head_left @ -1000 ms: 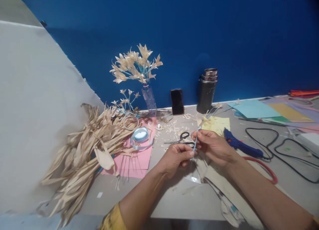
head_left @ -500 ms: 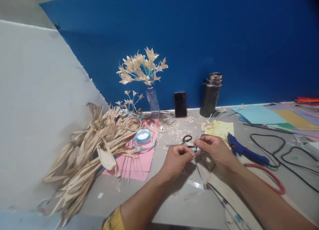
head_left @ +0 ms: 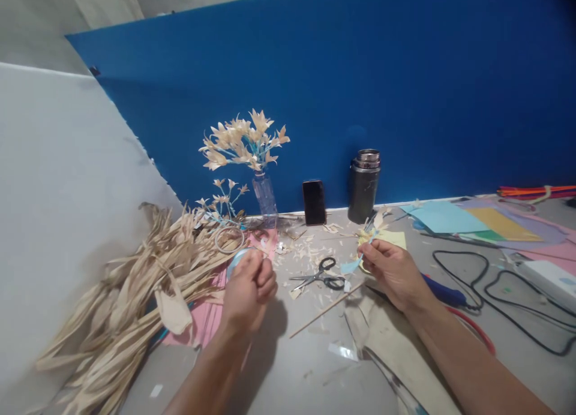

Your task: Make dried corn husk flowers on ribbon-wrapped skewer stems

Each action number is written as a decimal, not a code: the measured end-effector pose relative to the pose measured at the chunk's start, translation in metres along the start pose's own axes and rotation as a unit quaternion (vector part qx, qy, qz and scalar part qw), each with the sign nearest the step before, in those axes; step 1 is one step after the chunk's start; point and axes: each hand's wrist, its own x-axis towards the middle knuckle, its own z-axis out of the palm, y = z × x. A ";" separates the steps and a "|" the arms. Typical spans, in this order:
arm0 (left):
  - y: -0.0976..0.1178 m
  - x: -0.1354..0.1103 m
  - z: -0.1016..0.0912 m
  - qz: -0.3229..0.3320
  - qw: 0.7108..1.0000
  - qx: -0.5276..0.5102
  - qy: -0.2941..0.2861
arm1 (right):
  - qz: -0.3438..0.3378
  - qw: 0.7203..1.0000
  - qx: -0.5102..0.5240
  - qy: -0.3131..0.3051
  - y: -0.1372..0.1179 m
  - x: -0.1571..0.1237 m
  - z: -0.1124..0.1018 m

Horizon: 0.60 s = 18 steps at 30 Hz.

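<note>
My left hand [head_left: 249, 289] is curled over the roll of light blue ribbon [head_left: 234, 260] lying on the pink paper [head_left: 204, 319], its fingers closed around it. My right hand [head_left: 393, 271] pinches a thin stem wrapped in blue ribbon [head_left: 360, 260], topped by a small dried-husk flower [head_left: 374, 226]; a loose ribbon tail hangs from it. A bare thin wooden stick [head_left: 324, 310] lies on the table between my hands. Black-handled scissors [head_left: 321, 276] lie just beyond it.
A pile of dried corn husks [head_left: 130, 295] fills the left. A bottle with finished husk flowers [head_left: 245, 142], a phone [head_left: 314, 202] and a steel flask [head_left: 363, 186] stand against the blue wall. A blue glue gun [head_left: 443, 294], black cable [head_left: 495, 283] and coloured paper sheets [head_left: 481, 220] lie right.
My left hand let go of the stem and moved left onto the ribbon roll. My right hand kept the ribbon-wrapped stem. The wooden stick now lies bare on the table.
</note>
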 end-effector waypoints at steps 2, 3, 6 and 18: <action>0.011 -0.013 -0.007 0.057 0.996 0.063 0.040 | 0.000 1.000 -0.009 0.000 -0.002 -0.002 0.002; 0.013 -0.019 -0.008 0.093 0.986 0.123 0.061 | 0.002 1.000 -0.018 0.001 -0.003 -0.003 0.003; 0.001 -0.029 0.005 0.113 0.943 0.312 0.032 | 0.007 0.998 -0.064 0.008 -0.004 -0.008 0.008; -0.073 0.005 0.051 -0.077 0.963 0.227 -0.125 | 0.002 0.990 -0.141 0.007 -0.001 -0.016 0.020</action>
